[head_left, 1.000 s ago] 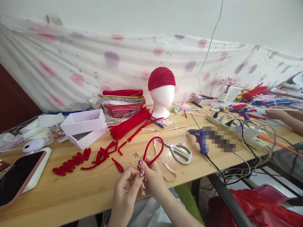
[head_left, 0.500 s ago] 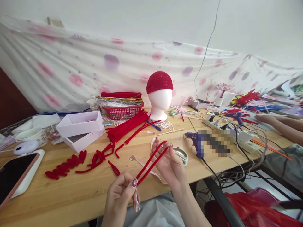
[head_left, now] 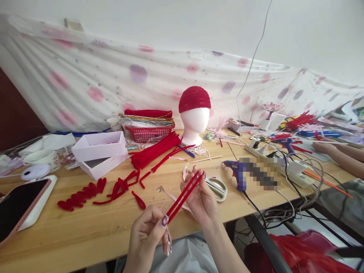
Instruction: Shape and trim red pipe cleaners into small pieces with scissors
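Observation:
Between my hands runs a red pipe cleaner point(head_left: 183, 199), doubled into two nearly parallel strands. My left hand point(head_left: 150, 231) pinches its lower end between thumb and fingers. At the upper end, my right hand point(head_left: 200, 195) grips the bend with its fingertips. Just behind my right hand lie grey-handled scissors point(head_left: 217, 189) and a pale measuring tape point(head_left: 170, 195). On the table left of my hands are a red teardrop-shaped piece point(head_left: 138, 200), several bent red pieces point(head_left: 121, 187) and a row of red petal-like loops point(head_left: 82, 194).
A white foam head point(head_left: 195, 123) wearing a red wrapped cap stands behind a bundle of red pipe cleaners point(head_left: 156, 149). A red basket point(head_left: 150, 134), white boxes point(head_left: 99, 148) and a phone point(head_left: 24, 206) are leftward. Rightward lie a blue glue gun point(head_left: 236, 172), power strip point(head_left: 295, 176) and another person's arms point(head_left: 338, 153).
The two strands have drawn closer together, and the bend at my right fingertips looks narrower. My view has shifted slightly. Both hands keep their hold.

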Available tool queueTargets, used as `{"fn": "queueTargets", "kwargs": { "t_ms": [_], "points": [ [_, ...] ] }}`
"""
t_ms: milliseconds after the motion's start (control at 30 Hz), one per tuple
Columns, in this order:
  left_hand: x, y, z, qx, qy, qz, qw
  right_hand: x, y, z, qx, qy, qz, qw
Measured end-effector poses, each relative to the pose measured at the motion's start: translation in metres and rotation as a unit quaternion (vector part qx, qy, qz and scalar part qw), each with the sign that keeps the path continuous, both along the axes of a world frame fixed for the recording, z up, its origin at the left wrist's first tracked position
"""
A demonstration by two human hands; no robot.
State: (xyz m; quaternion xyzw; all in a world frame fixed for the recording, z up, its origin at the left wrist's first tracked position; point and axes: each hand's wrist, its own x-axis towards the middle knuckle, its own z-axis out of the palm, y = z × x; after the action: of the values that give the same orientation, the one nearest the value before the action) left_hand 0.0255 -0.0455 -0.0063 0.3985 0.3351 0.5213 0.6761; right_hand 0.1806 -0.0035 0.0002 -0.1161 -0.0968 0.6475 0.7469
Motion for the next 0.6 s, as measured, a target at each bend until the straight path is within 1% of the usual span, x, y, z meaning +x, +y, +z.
{"fn": "queueTargets", "kwargs": {
  "t_ms": [133, 300, 433, 600],
  "points": [
    [-0.0007, 0.0001, 0.0006, -0.002, 0.0, -0.003, 1.0, 0.0005, 0.0, 0.0005, -0.001, -0.023, -0.018, 1.0],
    [0.001, 0.0012, 0.0028, -0.024, -0.002, -0.005, 1.0, 0.004, 0.0017, 0.0006, -0.02, -0.048, -0.035, 0.998],
    [0.0022, 0.0021, 0.0017, -0.035, 0.011, -0.003, 0.999, 0.0062, 0.0029, -0.0022, -0.018, -0.068, -0.026, 0.997],
    [0.0021, 0.0022, -0.0009, -0.025, 0.035, -0.007, 0.999, 0.0086, 0.0029, -0.0027, -0.015, -0.049, -0.007, 0.999]
  ]
}}
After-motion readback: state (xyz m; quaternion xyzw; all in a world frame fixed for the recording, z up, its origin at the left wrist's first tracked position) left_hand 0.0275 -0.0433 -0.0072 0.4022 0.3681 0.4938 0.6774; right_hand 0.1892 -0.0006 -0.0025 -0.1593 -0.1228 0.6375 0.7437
